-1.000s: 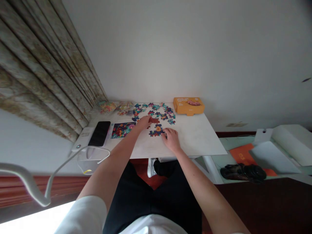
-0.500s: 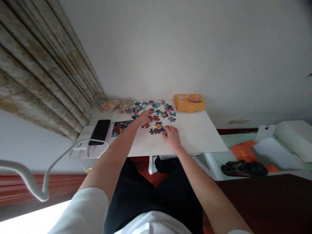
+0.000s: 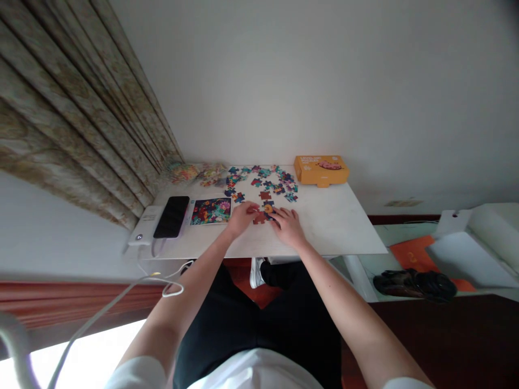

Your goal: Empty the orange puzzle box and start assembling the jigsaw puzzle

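Note:
My left hand (image 3: 242, 217) is closed with thumb and forefinger on a reddish-brown puzzle piece (image 3: 259, 218). That piece lies against the left side of a small joined group of dark blue puzzle pieces (image 3: 268, 205) with an orange shape. From the right, the fingers and thumb of my right hand (image 3: 287, 225) hold this group flat on the table, covering part of it. Whether the brown piece is locked into the group I cannot tell. Another brown puzzle piece (image 3: 265, 195) lies just above. Behind it are several loose, colourful puzzle pieces (image 3: 263, 173).
A printed picture card (image 3: 211, 210) and a phone (image 3: 172, 217) lie left on the white table (image 3: 332, 227). Clear plastic bags of pieces (image 3: 182, 173) rest at the back left. An orange puzzle box (image 3: 321, 170) stands at the back right. A white cable (image 3: 121, 300) hangs at the left.
My left hand has come back from the loose pieces toward me, bringing a brown piece beside the joined group. My right hand stays at the group, which now sits turned. The view has shifted slightly.

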`<state>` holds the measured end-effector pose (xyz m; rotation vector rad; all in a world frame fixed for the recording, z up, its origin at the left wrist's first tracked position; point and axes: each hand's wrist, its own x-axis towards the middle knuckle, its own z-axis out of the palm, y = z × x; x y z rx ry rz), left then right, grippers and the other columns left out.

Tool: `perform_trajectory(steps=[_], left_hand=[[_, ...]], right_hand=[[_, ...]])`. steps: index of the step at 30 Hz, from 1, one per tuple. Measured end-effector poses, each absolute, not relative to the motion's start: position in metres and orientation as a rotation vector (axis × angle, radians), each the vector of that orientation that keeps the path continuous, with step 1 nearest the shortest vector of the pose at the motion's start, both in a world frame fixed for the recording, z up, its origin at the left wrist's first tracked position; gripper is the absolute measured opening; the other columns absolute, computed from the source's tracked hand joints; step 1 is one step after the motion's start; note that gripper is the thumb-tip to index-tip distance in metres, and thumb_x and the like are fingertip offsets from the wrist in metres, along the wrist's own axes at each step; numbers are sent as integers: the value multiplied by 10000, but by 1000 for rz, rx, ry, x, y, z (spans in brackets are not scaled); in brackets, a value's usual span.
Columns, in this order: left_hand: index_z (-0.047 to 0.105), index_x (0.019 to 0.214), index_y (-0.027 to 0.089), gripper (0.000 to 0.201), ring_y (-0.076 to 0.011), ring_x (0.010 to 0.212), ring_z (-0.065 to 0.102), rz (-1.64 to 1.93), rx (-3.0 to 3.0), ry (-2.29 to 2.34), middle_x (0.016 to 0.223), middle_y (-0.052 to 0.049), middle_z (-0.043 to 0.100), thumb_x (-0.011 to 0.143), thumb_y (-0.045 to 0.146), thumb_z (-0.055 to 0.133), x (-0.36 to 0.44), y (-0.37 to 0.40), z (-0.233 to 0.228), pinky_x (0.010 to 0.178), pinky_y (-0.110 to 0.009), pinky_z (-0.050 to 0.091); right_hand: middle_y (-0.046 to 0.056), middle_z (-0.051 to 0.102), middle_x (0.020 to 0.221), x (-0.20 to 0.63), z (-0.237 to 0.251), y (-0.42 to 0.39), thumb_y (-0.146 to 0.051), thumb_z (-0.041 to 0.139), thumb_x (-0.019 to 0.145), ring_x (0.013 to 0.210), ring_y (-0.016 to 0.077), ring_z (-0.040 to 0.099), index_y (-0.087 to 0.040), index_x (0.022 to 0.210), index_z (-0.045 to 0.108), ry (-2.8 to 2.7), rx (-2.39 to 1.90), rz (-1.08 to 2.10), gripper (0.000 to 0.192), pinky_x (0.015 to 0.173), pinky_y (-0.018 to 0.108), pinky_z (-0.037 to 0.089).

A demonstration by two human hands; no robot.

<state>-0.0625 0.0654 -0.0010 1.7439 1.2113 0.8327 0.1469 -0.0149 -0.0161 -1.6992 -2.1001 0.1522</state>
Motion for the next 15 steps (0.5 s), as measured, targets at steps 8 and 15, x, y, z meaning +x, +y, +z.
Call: perform_trajectory(steps=[8, 15], left_hand=[[695, 1138, 200, 220, -266, 1251, 656, 926, 2293, 1288, 1240, -124, 716, 924, 253, 694, -73, 15, -15, 1120, -430, 528], [664, 1331, 208, 414, -294, 1325, 620, 711, 2542, 1134, 1388, -140, 679, 932, 311, 699, -85, 7, -10, 1177, -491, 477]], right_hand=[[57, 618, 1510, 145, -18, -14, -317, 493, 1062, 1393, 315, 530, -298, 1344, 695, -2111, -1691, 157, 347, 1201, 623, 302], [47, 616, 1512, 147, -21, -15, -329, 481, 1068, 1404, 314, 529, -312, 1359, 688, -2101, -1681, 162, 357, 1203, 627, 307]])
